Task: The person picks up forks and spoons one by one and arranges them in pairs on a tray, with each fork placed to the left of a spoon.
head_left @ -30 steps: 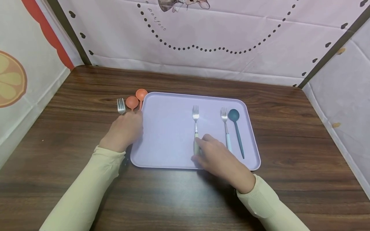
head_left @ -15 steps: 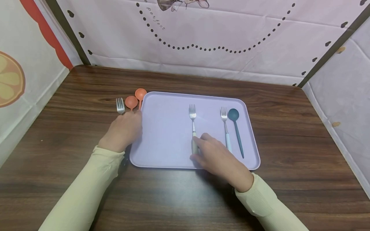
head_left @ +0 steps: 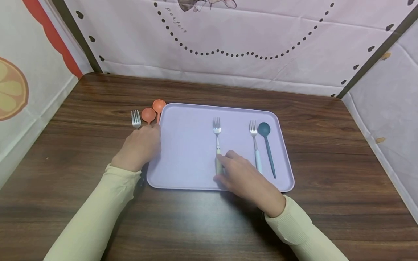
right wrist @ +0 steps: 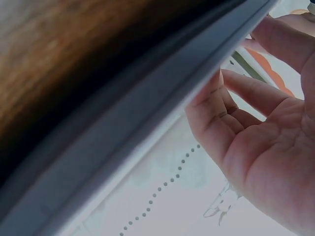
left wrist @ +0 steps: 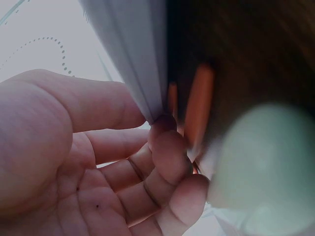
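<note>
A lavender tray (head_left: 186, 145) lies on the table. My left hand (head_left: 138, 146) pinches its left rim (left wrist: 147, 93), thumb on the inner side and curled fingers on the outer side. Within the tray, a fork with a pale green handle (head_left: 218, 143) lies tines away from me. My right hand (head_left: 246, 177) holds that handle between thumb and fingers, low over the tray's front rim. To the right of it lie a fork with a light blue handle (head_left: 256, 150) and a dark teal spoon (head_left: 268, 148), roughly side by side.
Left of the tray, partly hidden by my left hand, are a fork (head_left: 135, 119) and two orange spoons, one (head_left: 148, 115) beside the other (head_left: 159, 106), which is close against the tray's edge. Printed cloth (head_left: 248, 32) hangs behind the wooden table (head_left: 326, 152).
The fork with the pale green handle has shifted slightly left along the tray, its tines moving most, together with my right fingers. My left hand stays at the tray's rim.
</note>
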Demonstrator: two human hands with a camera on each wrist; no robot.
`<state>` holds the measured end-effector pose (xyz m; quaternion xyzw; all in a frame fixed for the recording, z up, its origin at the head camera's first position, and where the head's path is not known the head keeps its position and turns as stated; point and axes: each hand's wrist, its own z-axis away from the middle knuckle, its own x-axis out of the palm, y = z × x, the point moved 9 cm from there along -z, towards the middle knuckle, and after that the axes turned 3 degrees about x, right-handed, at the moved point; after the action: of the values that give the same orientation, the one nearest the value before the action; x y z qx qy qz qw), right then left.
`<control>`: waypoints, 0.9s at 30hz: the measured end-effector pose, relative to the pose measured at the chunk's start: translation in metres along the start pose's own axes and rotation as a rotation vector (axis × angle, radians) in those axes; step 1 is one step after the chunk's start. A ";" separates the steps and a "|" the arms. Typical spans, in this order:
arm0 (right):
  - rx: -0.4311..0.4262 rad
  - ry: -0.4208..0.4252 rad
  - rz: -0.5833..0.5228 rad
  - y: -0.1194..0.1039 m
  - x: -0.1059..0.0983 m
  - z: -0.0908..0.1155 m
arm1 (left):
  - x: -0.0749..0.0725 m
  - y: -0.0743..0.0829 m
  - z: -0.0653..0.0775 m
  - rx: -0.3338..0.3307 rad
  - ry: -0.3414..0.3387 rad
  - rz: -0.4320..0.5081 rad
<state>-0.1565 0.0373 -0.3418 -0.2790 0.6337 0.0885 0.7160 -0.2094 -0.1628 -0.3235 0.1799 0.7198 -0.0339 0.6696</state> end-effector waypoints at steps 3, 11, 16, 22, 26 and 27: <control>-0.002 0.004 0.005 -0.002 -0.001 -0.001 | 0.000 0.000 0.000 0.001 -0.003 0.001; -0.025 0.033 -0.003 -0.001 -0.004 -0.001 | 0.001 -0.001 0.000 -0.003 -0.010 0.007; -0.039 0.096 -0.035 0.004 -0.016 -0.001 | 0.001 -0.001 0.000 -0.003 -0.013 0.007; 0.030 0.103 -0.065 0.016 -0.027 0.001 | -0.001 -0.001 0.001 -0.011 -0.005 0.001; 0.072 0.109 -0.077 0.025 -0.031 0.002 | 0.000 -0.001 0.000 -0.012 -0.008 0.003; 0.075 0.118 -0.079 0.027 -0.033 0.002 | 0.000 -0.001 0.000 -0.014 -0.010 0.003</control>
<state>-0.1740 0.0680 -0.3177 -0.2815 0.6663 0.0201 0.6903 -0.2094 -0.1640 -0.3234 0.1762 0.7165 -0.0285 0.6744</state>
